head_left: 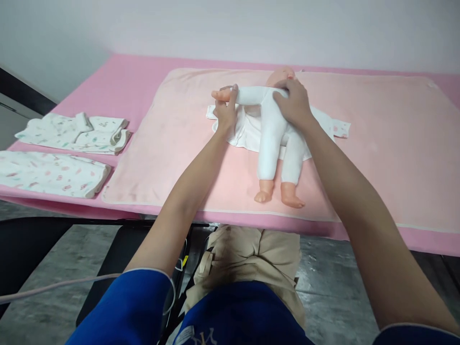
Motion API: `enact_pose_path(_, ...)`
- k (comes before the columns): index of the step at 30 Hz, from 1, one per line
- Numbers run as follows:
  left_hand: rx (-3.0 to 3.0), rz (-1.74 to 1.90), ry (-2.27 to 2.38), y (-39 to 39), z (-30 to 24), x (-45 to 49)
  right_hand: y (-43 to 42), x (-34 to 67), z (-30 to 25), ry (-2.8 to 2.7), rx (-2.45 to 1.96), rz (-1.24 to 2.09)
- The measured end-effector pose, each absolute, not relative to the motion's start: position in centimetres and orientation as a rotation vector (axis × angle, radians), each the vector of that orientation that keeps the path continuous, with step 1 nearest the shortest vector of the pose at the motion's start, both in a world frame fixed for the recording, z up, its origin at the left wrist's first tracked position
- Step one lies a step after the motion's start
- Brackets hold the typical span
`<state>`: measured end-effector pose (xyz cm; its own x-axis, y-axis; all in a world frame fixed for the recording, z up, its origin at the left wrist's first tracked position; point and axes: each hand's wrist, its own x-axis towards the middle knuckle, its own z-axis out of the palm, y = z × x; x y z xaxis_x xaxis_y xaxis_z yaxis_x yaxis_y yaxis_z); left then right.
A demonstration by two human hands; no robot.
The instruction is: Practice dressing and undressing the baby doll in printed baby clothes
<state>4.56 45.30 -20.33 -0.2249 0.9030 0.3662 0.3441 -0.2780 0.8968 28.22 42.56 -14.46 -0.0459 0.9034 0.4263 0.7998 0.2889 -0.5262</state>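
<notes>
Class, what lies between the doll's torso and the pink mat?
In the head view, a white garment lies spread between the doll's torso and the pink mat.

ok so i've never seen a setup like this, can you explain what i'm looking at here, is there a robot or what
No robot here: just a person using two bare hands. There is one picture, from a camera worn on that person's head, looking forward and down past their own arms.

A pink-covered table carries a paler blanket. On that is a doll, feet toward the person, with a small white top spread out behind and partly hidden by it. The left hand holds the doll's arm near its hand; the right hand is against its upper body. Two folded printed cloths lie at the left.
</notes>
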Motion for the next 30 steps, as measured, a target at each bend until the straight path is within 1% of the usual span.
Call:
enact_pose_path(3,1.423,1.765,1.762,44.2,-18.8,4.1,40.2,32.6,-16.0,-1.817,-1.564,0.139)
enact_pose_path(5,1.449,1.895,1.89,43.1,-17.3,4.2,38.6,35.0,-17.2,-1.825,-1.614,0.098)
enact_pose_path(7,1.738,1.845,1.736,42.0,-15.7,5.3,37.5,36.3,-18.3,-1.841,-1.669,0.022)
enact_pose_path(8,1.955,1.722,1.555,41.7,-15.0,6.3,37.2,36.5,-18.8,-1.841,-1.698,-0.021)
enact_pose_path(10,2.323,1.324,1.172,41.5,-14.1,9.4,37.1,36.6,-19.6,-1.832,-1.754,-0.089)
enact_pose_path(12,2.509,0.929,0.98,42.3,-13.8,13.5,37.2,36.3,-19.9,-1.822,-1.792,-0.13)
enact_pose_path(14,2.594,0.694,0.996,43.8,-14.0,17.9,37.2,36.2,-19.8,-1.823,-1.796,-0.14)
enact_pose_path(18,2.677,0.475,1.128,46.6,-15.2,24.7,37.2,36.7,-19.4,-1.805,-1.831,-0.096)
enact_pose_path(20,2.652,0.477,1.174,47.0,-15.8,26.3,37.3,37.1,-19.2,-1.785,-1.858,-0.083)
enact_pose_path(23,2.567,0.62,1.21,46.1,-16.3,26.4,37.2,37.5,-19.2,-1.757,-1.859,-0.078)
enact_pose_path(28,2.597,0.66,1.321,44.0,-15.0,22.7,36.4,37.7,-19.0,-1.709,-1.883,-0.082)
enact_pose_path(30,2.556,0.761,1.326,43.5,-14.3,20.8,35.9,37.7,-18.8,-1.681,-1.865,-0.092)
